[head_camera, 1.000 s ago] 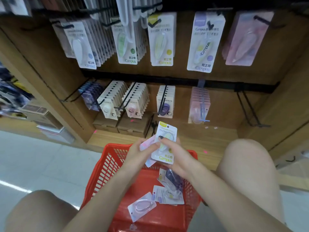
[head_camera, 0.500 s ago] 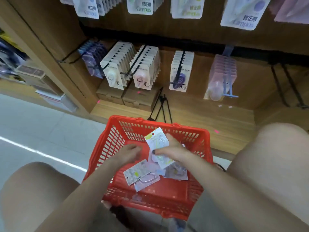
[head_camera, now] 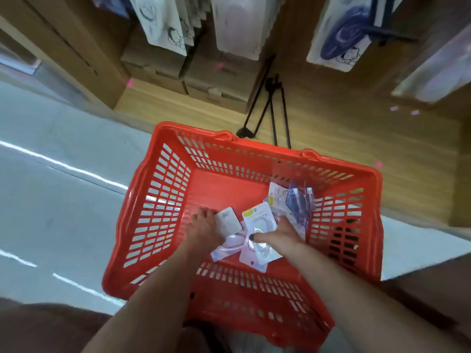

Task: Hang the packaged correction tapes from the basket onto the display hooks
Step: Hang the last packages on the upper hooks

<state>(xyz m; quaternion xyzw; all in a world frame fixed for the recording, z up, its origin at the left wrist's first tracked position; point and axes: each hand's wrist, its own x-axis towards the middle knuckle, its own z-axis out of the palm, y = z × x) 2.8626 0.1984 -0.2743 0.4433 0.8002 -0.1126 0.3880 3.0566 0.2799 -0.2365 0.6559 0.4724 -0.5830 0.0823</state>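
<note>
Both hands are down in the red basket [head_camera: 163, 225], the left hand [head_camera: 204, 229] grasping a small pack [head_camera: 227, 222] and the right hand [head_camera: 277, 235] pinching a yellow-tabbed pack [head_camera: 258, 220], with more packs [head_camera: 297, 203] near the right wall left to hang.

Red basket [head_camera: 163, 200] of glossy moulded plastic lattice; beside the grip, packets [head_camera: 257, 225] of shiny clear plastic on paper card; matt wood-grain shelf [head_camera: 331, 128].

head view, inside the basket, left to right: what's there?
Basket's left wall → left hand → barcode-side pack → yellow-tab pack → right hand → dark purple pack → basket's right wall.
</note>
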